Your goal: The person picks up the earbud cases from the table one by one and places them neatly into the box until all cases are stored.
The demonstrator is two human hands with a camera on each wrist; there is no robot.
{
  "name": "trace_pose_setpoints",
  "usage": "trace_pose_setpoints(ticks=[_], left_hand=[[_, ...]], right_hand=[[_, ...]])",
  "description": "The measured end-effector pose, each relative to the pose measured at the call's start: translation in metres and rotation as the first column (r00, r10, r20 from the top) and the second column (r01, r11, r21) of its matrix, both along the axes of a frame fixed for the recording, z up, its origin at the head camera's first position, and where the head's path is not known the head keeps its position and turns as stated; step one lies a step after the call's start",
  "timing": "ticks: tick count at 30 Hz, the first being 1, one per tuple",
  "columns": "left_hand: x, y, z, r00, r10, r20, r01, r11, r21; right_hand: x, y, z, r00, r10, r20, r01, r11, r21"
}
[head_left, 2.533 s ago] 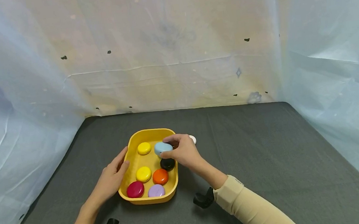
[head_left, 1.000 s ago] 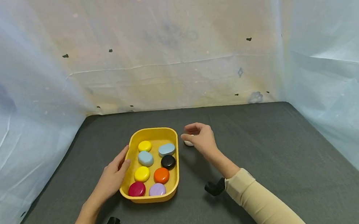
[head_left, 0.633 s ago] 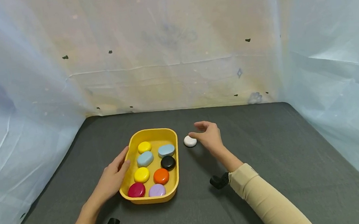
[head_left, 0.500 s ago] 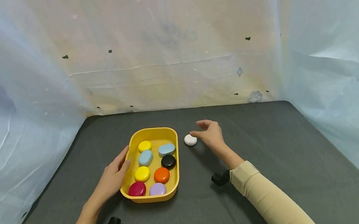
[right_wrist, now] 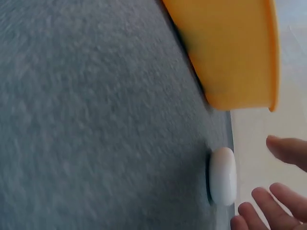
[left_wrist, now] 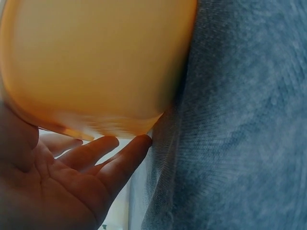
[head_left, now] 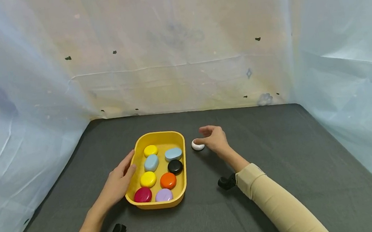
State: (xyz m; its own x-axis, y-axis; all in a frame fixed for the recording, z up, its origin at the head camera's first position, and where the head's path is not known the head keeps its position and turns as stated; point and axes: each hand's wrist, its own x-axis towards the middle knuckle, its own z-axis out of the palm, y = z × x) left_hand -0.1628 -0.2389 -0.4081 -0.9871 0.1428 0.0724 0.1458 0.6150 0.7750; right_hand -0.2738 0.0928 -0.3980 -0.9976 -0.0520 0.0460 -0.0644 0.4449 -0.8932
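In the head view, a yellow tray [head_left: 159, 205] holds several glossy pebble-shaped pieces. My left hand [head_left: 116, 182] rests at the tray's left side, its thumb by the rim. The left wrist view has those fingers [left_wrist: 124, 163] fairly straight along the tray's outer wall [left_wrist: 96, 57]. Right of the tray, a white pebble-shaped piece [head_left: 197, 146] lies on the cloth, partly covered by my right thumb. My right hand [head_left: 216, 139] hovers over it with thumb and fingers apart. A gap separates those fingers from the white piece [right_wrist: 223, 177] in the right wrist view.
Inside the tray are two yellow pieces, a rear one [head_left: 150, 150] and a nearer one [head_left: 148, 179], two light blue [head_left: 173, 154], and one each of black [head_left: 175, 166], orange [head_left: 168, 180], crimson [head_left: 143, 195] and lilac [head_left: 163, 195]. Dark grey cloth [head_left: 280, 166] covers the table; pale sheeting [head_left: 179, 48] surrounds it.
My right hand has let go of a light blue piece in the tray and moved right to the white piece, lately shifting slightly back left over it. My left hand stays at the tray.
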Motion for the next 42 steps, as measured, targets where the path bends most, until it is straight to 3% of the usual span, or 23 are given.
trace_pose_setpoints(ticks=[11, 42], left_hand=[[0.0, 0.002, 0.0, 1.0, 0.01, 0.005, -0.01, 1.0, -0.002], [-0.001, 0.002, 0.001, 0.999, 0.032, 0.033, -0.032, 0.999, -0.001]], right_hand=[[0.001, -0.008, -0.005, 0.999, -0.04, -0.01, 0.04, 0.999, -0.015], [-0.001, -0.013, -0.018, 0.999, -0.032, 0.02, 0.033, 0.998, -0.049]])
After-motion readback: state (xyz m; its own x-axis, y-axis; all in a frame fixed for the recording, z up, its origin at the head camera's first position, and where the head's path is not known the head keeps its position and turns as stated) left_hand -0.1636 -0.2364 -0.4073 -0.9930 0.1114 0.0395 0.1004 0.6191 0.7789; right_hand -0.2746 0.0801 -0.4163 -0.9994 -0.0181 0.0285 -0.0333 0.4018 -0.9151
